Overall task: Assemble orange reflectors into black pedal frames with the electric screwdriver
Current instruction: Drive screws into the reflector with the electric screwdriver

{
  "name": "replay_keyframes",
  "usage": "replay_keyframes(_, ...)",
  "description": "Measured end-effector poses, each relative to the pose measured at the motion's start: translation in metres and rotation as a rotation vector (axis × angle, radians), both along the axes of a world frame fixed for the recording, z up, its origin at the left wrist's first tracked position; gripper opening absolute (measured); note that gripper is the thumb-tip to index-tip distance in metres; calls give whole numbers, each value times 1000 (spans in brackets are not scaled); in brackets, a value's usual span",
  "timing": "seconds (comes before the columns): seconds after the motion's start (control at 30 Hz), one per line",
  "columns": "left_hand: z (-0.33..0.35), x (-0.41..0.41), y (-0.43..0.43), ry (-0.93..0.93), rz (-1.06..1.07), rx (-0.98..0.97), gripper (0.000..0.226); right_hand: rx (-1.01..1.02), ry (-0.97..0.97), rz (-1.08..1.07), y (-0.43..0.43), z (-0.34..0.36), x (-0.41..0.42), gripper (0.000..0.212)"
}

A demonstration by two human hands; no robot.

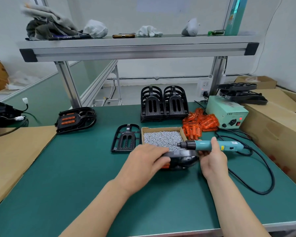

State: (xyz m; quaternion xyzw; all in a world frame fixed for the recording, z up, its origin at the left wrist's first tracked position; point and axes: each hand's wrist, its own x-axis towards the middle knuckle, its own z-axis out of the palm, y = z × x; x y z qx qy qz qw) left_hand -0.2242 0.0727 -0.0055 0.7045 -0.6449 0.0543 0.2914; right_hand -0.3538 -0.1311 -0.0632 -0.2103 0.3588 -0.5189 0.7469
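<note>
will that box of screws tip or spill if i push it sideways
Likely heavy for its size: the cardboard box is full of metal screws. Low and wide, it should slide rather than tip. Open-topped, so a jolt may spill some.

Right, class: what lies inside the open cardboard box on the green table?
The cardboard box holds a heap of small silver screws. Its floor is buried under them, and its near edge is hidden behind the left hand and the pedal frame.
</note>
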Motion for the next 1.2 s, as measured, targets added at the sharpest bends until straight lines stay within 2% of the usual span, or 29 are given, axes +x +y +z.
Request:
replay_keyframes(0.07,-3,9,-10,50,55,-58,34,-8,3,15,2,0,0,21)
replay_keyframes(0.2,-12,22,-29,99,138,-145,22,-31,-6,16,5,2,0,20)
replay_keyframes(0.37,-16,26,-41,227,122,-201,21,-30,7,8,8,5,0,20)
replay_keyframes(0.5,-19,34,-53,291,211,-78,23,-27,17,4,9,6,-2,20)
replay_keyframes(0.67,-26,35,-52,456,172,30,26,-17,35,21,9,8,0,23)
replay_keyframes(0.77,-33,35,-50,266,249,-29,28,-8,40,15,9,9,0,33)
replay_keyframes(0.87,-38,30,-46,78,273,-184,34,-6,24,7,8,10,-1,37)
replay_keyframes(1.0,-44,21,-35,-203,258,-307,22,-16,18,14,9,10,-2,36)
replay_keyframes(1.03,-44,20,-32,-229,222,-294,17,-21,13,14,10,10,-1,36)
replay_keyframes(1.07,-43,20,-28,-239,179,-250,22,-25,9,13,10,11,-1,35)
replay_keyframes(1.13,-39,22,-21,-273,71,-62,51,-29,9,4,10,11,0,31)
replay_keyframes(1.2,-32,24,-15,-332,9,93,70,-26,18,-7,9,12,0,27)
